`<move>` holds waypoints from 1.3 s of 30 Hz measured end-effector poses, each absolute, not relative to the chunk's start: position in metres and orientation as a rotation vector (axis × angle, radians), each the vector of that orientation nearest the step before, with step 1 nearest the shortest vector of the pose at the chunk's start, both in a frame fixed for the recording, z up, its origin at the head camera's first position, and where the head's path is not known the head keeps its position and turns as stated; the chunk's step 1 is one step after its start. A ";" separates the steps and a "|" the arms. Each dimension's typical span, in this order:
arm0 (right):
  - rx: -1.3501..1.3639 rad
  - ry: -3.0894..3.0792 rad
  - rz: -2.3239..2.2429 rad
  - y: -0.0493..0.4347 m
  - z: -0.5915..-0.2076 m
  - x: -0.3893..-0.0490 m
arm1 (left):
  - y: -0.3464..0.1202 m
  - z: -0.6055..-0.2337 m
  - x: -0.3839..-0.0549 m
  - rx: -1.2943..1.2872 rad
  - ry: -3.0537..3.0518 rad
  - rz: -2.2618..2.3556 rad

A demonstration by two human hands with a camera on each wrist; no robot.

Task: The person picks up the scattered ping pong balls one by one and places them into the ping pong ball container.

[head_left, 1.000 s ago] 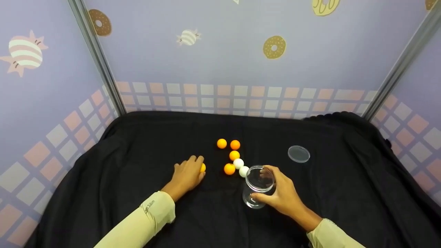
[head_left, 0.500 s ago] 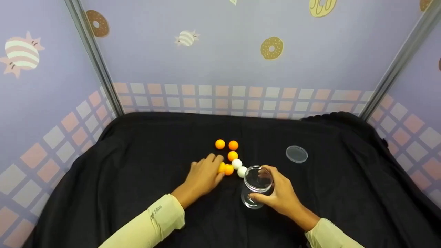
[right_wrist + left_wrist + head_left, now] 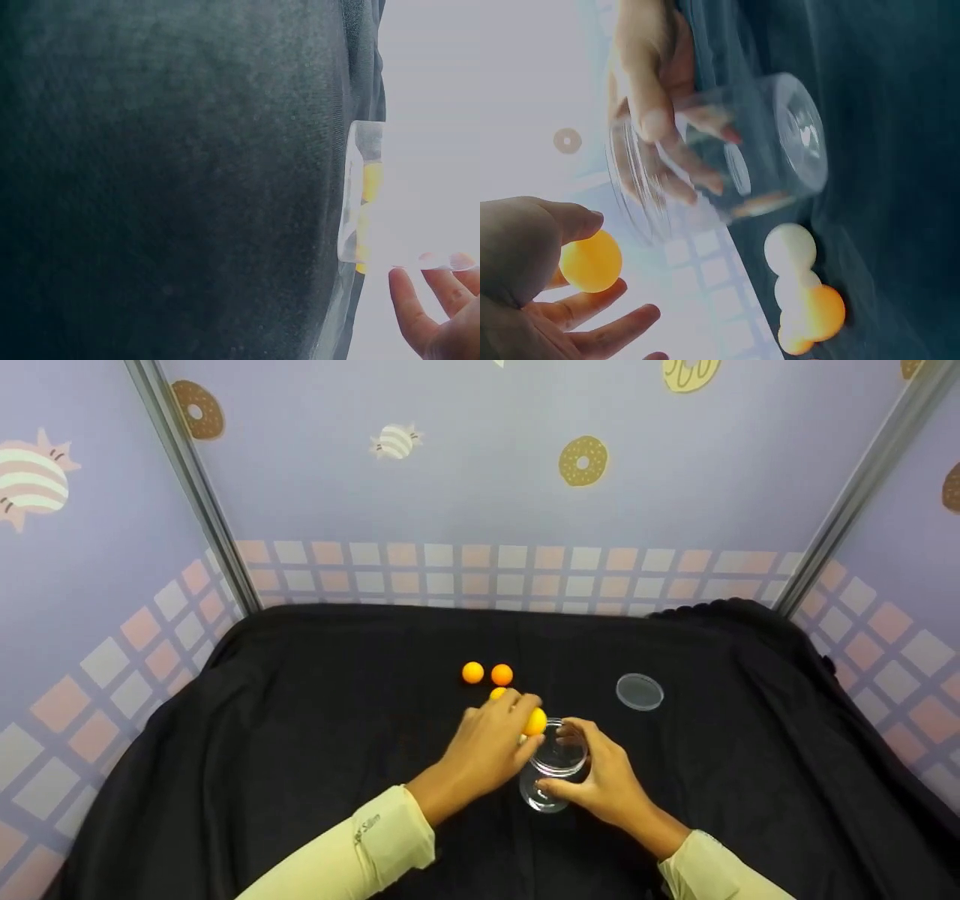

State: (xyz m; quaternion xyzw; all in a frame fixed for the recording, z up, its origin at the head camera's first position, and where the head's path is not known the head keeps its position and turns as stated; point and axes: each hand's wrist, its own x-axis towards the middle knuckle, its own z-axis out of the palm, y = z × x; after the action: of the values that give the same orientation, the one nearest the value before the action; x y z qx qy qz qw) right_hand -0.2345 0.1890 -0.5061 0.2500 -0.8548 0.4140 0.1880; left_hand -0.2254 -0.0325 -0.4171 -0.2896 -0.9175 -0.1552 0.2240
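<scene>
My left hand [image 3: 487, 742] pinches an orange table tennis ball [image 3: 535, 721] between thumb and fingers, right at the left rim of a clear jar [image 3: 546, 795]. In the left wrist view, the held ball [image 3: 592, 261] is level with the mouth of the jar [image 3: 761, 120], and the jar's inside shows no ball. My right hand [image 3: 611, 776] grips the jar from the right, thumb in front and fingers behind; the jar stands upright on the black cloth. Behind the left hand, two white balls [image 3: 790, 249] and an orange ball [image 3: 825, 311] lie close together, mostly hidden in the head view.
Farther back lie two more orange balls [image 3: 472, 673], with another orange ball [image 3: 498, 692] partly covered by the left fingers. A round clear lid [image 3: 640, 692] lies flat at the right. Patterned panels [image 3: 450, 495] stand behind the black-draped table [image 3: 360, 660].
My left hand has carried the orange ball rightward, past the loose balls and up to the jar's rim. The right hand keeps its grip on the jar in the same place.
</scene>
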 end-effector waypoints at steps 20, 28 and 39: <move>0.700 -2.388 1.131 0.186 -0.508 -0.233 | -0.016 -0.432 -0.221 -0.906 -2.536 -0.507; 0.689 -2.408 1.128 0.189 -0.507 -0.234 | -0.015 -0.431 -0.221 -0.891 -2.551 -0.526; 0.690 -2.412 1.120 0.188 -0.506 -0.233 | -0.014 -0.430 -0.221 -0.879 -2.558 -0.507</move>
State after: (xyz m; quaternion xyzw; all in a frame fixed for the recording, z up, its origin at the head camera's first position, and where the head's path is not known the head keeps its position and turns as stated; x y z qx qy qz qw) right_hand -0.2329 0.1883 -0.5060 0.2462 -0.8609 0.3999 0.1958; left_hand -0.2209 -0.0144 -0.4303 -0.3134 -0.9120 -0.1807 0.1934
